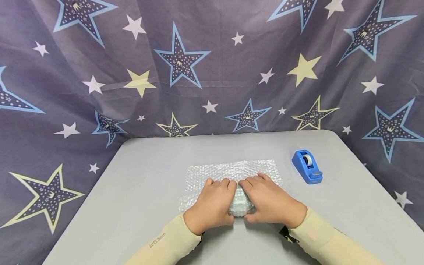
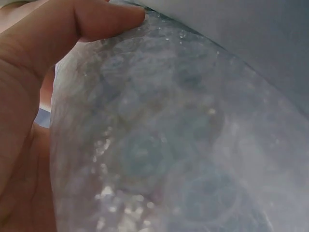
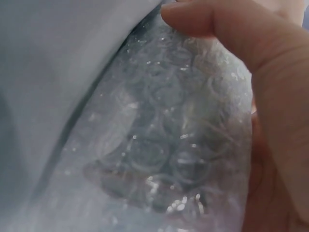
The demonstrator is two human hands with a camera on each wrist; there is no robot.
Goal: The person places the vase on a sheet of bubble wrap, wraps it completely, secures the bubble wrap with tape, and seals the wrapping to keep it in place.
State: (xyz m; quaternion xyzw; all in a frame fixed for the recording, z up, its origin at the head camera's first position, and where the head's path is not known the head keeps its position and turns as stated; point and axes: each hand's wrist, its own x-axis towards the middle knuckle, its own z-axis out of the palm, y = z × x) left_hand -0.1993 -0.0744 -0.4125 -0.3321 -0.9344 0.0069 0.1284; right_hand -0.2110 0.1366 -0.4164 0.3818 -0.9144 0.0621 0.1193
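A bundle rolled in clear bubble wrap (image 1: 240,203) lies near the middle of the table, between both hands in the head view. My left hand (image 1: 213,203) grips its left side, thumb at the near edge and fingers over the top. From the other side my right hand (image 1: 271,201) holds it the same way. Beyond the hands, the unrolled part of the bubble wrap sheet (image 1: 228,170) spreads flat on the table. Both wrist views show the bundle's bubbles (image 2: 145,150) close up, with a thumb (image 3: 193,19) pressed on the wrap. What is inside looks pale greenish; its kind is hidden.
A blue tape dispenser (image 1: 307,167) with a roll of tape stands to the right of the sheet on the grey-white table (image 1: 142,187). Behind the table and along its sides hangs a dark curtain (image 1: 218,73) printed with stars.
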